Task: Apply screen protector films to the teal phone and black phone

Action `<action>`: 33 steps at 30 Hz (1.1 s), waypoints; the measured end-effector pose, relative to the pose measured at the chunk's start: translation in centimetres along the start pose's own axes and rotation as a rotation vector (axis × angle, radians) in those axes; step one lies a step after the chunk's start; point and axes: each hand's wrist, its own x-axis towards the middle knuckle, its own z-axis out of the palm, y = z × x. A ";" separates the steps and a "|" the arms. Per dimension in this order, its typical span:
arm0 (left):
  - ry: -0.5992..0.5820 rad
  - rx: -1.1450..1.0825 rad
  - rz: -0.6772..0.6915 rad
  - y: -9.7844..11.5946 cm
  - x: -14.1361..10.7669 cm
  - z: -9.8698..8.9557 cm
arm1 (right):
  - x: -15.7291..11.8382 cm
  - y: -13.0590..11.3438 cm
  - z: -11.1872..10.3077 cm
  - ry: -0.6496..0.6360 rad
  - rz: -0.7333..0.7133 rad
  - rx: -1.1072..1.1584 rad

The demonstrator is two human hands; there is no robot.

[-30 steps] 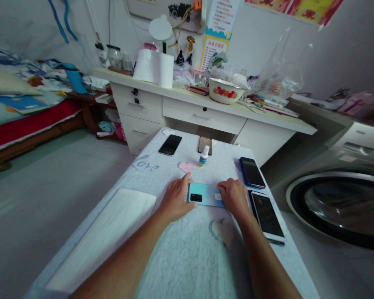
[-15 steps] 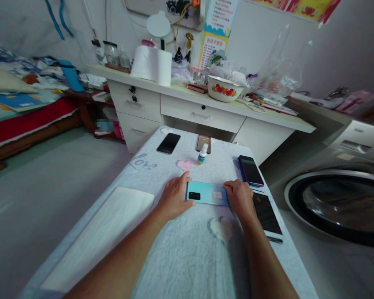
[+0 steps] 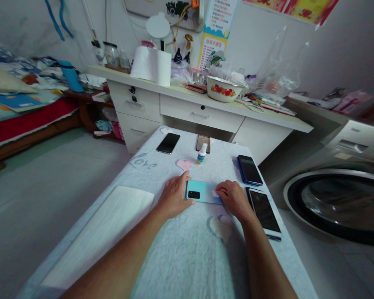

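A light blue phone (image 3: 205, 192) lies back up on the cloth-covered table, its black camera block towards the left. My left hand (image 3: 173, 195) holds its left end between thumb and fingers. Bunched together, the fingers of my right hand (image 3: 233, 197) are on the small pale square sticker (image 3: 215, 193) on the phone's back, and they hide part of it. The phone's right end is covered by that hand. Just beyond the phone stands a small white spray bottle (image 3: 201, 155) with a blue and yellow label.
Other phones lie around: a black one (image 3: 168, 143) at far left, a brownish one (image 3: 203, 143) behind the bottle, a purple-edged one (image 3: 249, 170) and a white-framed one (image 3: 264, 211) at right. A folded white cloth (image 3: 102, 236) lies at left. A desk (image 3: 187, 106) stands beyond.
My right hand has moved left from the phone's right end onto the pale sticker, covering part of it. The left hand and the phone have stayed in place.
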 end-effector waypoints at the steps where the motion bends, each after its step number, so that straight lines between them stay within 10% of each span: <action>1: -0.004 0.004 0.002 0.0 0.0 0.0 | -0.1 0.0 -0.1 -0.027 -0.026 0.031; 8: -0.031 0.044 -0.008 -0.2 0.1 0.2 | -0.5 -0.5 -0.3 -0.121 -0.159 0.123; 20: -0.058 0.034 -0.012 -0.1 0.2 0.0 | 1.0 -0.5 2.1 0.157 0.018 0.026; 33: -0.075 0.030 -0.030 0.4 0.4 -0.4 | 0.6 -3.5 2.1 0.013 -0.217 0.060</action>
